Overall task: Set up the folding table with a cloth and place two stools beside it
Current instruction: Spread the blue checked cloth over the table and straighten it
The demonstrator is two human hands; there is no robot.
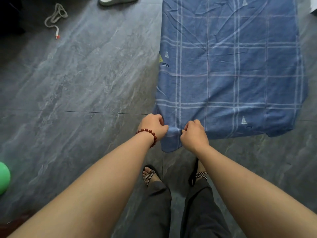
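Blue checked cloth [231, 69]: lies spread flat, creased, with pale grid lines and small triangle motifs. It fully covers whatever it rests on, so I cannot confirm the table beneath it. Its near edge and near left corner droop below the flat area.

Left hand [153, 125]: my fingers are curled and clamped on the cloth at its near left corner. A red bead bracelet [149, 134] sits on this wrist.

Right hand [194, 133]: fingers curled, pinching the cloth's near hem just beside the left hand. The fabric bunches into a small fold between the two grips, and a flap hangs down below them.

Surroundings, relative to the cloth: dark grey stone-pattern floor [77, 74] extends to its left and near side. My feet, in checker-strapped sandals [151, 174], stand on the floor just short of the near left corner. A pale cord [54, 16] with a red tip lies well to the far left. A green ball [3, 177] shows at the frame edge, well apart to the near left. A pale object [116, 0], cut off by the frame, sits beyond the far left corner.
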